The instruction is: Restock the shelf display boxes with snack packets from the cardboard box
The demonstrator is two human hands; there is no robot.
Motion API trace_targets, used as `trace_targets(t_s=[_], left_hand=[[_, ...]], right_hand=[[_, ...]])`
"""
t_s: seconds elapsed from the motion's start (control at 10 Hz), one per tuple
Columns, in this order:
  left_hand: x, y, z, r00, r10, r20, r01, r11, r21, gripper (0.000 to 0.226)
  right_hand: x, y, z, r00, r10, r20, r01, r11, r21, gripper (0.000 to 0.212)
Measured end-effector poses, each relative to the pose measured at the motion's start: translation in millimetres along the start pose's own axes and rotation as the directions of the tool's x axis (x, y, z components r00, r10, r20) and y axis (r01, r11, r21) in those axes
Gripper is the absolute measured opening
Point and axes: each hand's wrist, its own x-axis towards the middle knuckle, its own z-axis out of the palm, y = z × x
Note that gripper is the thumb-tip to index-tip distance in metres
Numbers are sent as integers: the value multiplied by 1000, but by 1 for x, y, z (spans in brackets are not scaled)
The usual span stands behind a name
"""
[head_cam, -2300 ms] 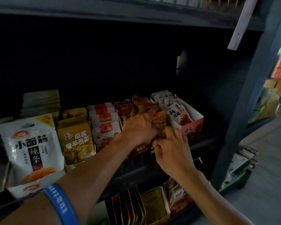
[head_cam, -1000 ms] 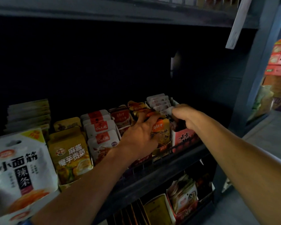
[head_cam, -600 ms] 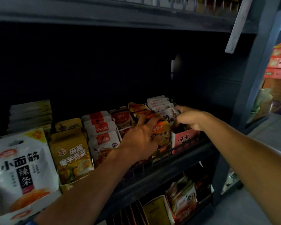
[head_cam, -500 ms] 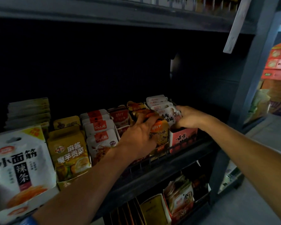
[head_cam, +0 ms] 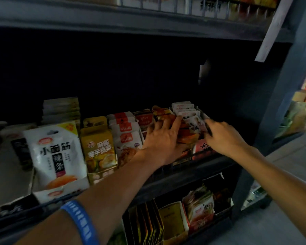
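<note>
On the middle shelf, a pink display box holds a row of white-and-pink snack packets. To its left stands a row of orange packets. My left hand lies over the orange row, its fingers spread and fairly straight, pressing on the packet tops. My right hand is at the right side of the pink box, its fingertips pinching the edge of the front white-and-pink packets. The picture is blurred there. The cardboard box is out of view.
Further left on the shelf stand red-and-white packets, a yellow display box and a large white bag. The lower shelf holds more packets. A grey shelf post rises at the right, and another shelf is overhead.
My right hand rose from the orange packets in front of my left hand to the pink box's packets and now holds their right edge. My left hand stays on the orange row.
</note>
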Motion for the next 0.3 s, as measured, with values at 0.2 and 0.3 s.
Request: trace_targets(t_s=[0.2, 0.3], left_hand=[[-24, -2, -6, 1000, -14, 9, 15, 1000, -24, 83], [-47, -4, -14, 998, -17, -62, 14, 998, -54, 80]], right_hand=[[-36, -10, -2, 998, -38, 44, 35, 997, 64, 51], [-59, -16, -2, 1000, 18, -25, -13, 986, 164, 55]])
